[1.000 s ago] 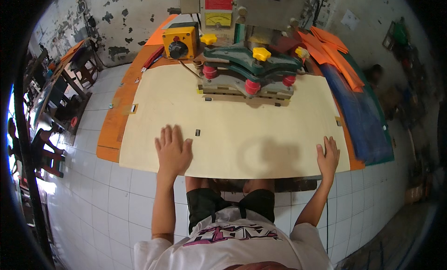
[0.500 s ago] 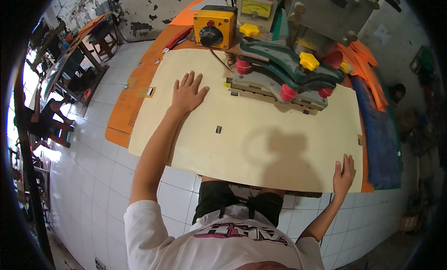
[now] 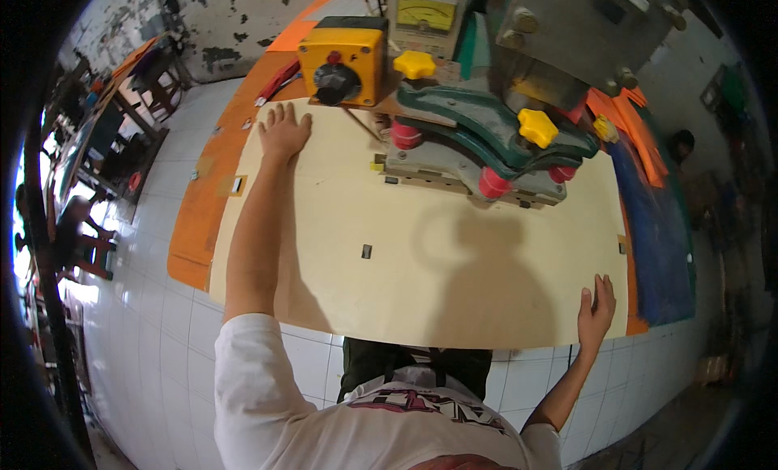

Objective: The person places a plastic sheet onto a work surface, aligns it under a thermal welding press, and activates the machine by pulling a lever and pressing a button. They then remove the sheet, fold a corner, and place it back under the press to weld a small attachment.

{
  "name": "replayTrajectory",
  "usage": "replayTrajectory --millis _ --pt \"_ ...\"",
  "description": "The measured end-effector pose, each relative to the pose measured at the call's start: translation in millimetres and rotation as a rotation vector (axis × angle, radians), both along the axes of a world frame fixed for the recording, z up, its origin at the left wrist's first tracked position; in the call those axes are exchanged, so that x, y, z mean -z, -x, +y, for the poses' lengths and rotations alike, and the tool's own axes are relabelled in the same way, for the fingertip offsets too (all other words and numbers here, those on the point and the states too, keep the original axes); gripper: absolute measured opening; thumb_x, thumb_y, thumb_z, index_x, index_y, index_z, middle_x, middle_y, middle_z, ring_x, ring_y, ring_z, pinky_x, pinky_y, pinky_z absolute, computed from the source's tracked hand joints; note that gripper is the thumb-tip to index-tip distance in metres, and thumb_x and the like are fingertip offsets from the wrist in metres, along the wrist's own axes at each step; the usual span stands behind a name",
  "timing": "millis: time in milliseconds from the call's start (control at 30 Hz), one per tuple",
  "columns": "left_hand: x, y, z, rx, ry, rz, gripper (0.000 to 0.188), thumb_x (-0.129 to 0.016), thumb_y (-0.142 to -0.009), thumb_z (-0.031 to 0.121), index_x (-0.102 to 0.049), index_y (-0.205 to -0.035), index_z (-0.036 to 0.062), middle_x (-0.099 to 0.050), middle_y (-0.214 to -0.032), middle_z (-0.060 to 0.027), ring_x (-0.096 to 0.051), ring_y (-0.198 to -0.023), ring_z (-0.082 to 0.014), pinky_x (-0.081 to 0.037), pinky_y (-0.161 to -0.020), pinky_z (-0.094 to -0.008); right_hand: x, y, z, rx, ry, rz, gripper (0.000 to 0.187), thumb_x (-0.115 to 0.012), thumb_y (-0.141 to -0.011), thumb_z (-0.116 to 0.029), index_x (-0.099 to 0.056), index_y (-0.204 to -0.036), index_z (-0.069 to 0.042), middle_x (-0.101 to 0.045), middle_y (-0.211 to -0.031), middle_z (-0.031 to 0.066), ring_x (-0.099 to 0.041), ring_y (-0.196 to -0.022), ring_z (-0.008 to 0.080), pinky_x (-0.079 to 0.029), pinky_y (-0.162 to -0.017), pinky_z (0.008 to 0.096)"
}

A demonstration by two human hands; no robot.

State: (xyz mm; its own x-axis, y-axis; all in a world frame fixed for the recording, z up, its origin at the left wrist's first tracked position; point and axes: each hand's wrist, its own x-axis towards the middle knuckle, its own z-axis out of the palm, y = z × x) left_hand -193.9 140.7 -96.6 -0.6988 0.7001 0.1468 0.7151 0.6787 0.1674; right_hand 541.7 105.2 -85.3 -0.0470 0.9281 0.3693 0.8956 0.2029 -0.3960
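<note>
A large cream-coloured sheet [image 3: 324,227] is spread over an orange-brown tabletop [image 3: 193,235]. My left hand [image 3: 282,132] lies flat on its far left part, fingers spread, holding nothing. At the near right corner, my right hand [image 3: 597,314] rests on the sheet with its fingers stretched out and thumb apart. Over the far part of the sheet is a press head with a green metal frame [image 3: 470,109], red round spacers [image 3: 494,183] and yellow star knobs [image 3: 538,128]. Small dark marks [image 3: 367,251] dot the sheet.
Behind the left hand stands a yellow control box [image 3: 369,69] with a black dial, beside a meter [image 3: 425,14]. Orange cloth [image 3: 628,134] and blue sheeting [image 3: 656,235] lie along the right side. A workbench [image 3: 121,97] and stools stand far left. A person's head [image 3: 683,143] shows at right.
My left hand has slid farther away and left along the sheet, toward the yellow control box. My right hand stays near the right corner. The view has shifted slightly.
</note>
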Motion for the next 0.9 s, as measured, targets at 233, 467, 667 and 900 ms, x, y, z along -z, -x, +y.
replayTrajectory --millis 233,467,667,900 --pt "-0.5 -12.7 5.2 -0.014 -0.093 0.087 0.067 -0.043 -0.095 0.052 -0.047 -0.145 0.0086 -0.036 -0.158 -0.017 -0.031 -0.148 -0.0319 -0.018 -0.12 -0.057 -4.0 1.2 -3.4 0.056 0.0 0.08 0.055 -0.065 -0.096 -0.022 -0.049 -0.144 -0.001 -0.051 -0.146 0.0235 -0.043 -0.138 0.0398 -0.032 -0.115 0.0486" --pt "5.1 -12.8 6.3 0.158 -0.227 0.202 0.039 -0.047 -0.094 0.034 -0.068 -0.107 0.0038 -0.066 -0.115 -0.0157 -0.06 -0.114 -0.0337 -0.045 -0.098 -0.0546 -7.6 -3.6 -1.1 0.041 -0.156 -0.106 0.065 -0.065 -0.094 -0.022 -0.039 -0.149 0.003 -0.05 -0.144 0.0273 -0.045 -0.135 0.0422 -0.035 -0.113 0.0488" --pt "0.4 -65.1 1.2 0.048 -0.047 -0.081 0.061 -0.041 -0.097 0.049 -0.054 -0.138 0.0058 -0.044 -0.153 -0.0196 -0.035 -0.146 -0.0327 -0.018 -0.121 -0.055 -67.1 -50.3 23.2 0.008 0.063 0.279 0.05 -0.068 -0.093 -0.024 -0.058 -0.136 -0.001 -0.064 -0.128 0.0259 -0.062 -0.118 0.0372 -0.047 -0.101 0.0454" --pt "-11.0 -67.7 -17.8 0.007 -0.053 -0.051 0.071 -0.038 -0.099 0.053 -0.036 -0.154 0.0088 -0.025 -0.165 -0.0181 -0.018 -0.154 -0.0307 -0.014 -0.123 -0.0534 -125.9 -193.8 128.3 0.73 0.014 -0.153 0.058 -0.063 -0.096 -0.036 -0.052 -0.144 -0.006 -0.051 -0.148 0.0173 -0.049 -0.135 0.0366 -0.04 -0.112 0.047"
